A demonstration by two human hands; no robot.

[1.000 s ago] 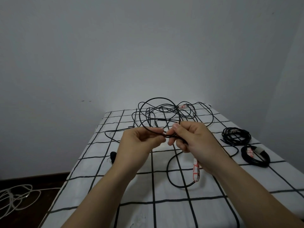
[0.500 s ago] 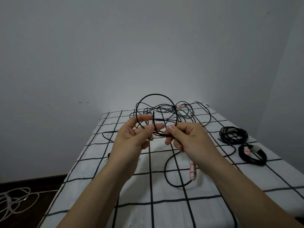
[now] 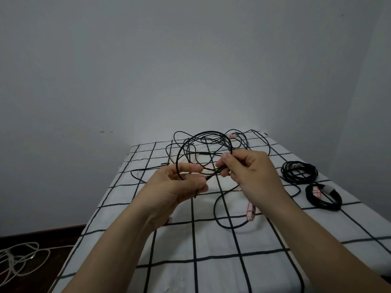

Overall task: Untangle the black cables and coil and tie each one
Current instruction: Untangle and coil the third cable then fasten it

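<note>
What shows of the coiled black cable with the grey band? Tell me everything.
The coiled cable is thin black cord wound into a tight ring, bound by a grey band on its far side, a red-and-white label beside that. It lies flat on the checked sheet near the right edge, just nearer than a second black coil; whether they touch is unclear.

Cable tangle (image 3: 213, 144) at far end of table (image 3: 211, 246) | cable loop (image 3: 184, 149) pinched between left hand (image 3: 175, 187) and right hand (image 3: 251, 174), above mid-table | far coil (image 3: 299, 172) and near coil (image 3: 323, 196) at right edge | loose cord (image 3: 19, 261) on floor, left
</note>
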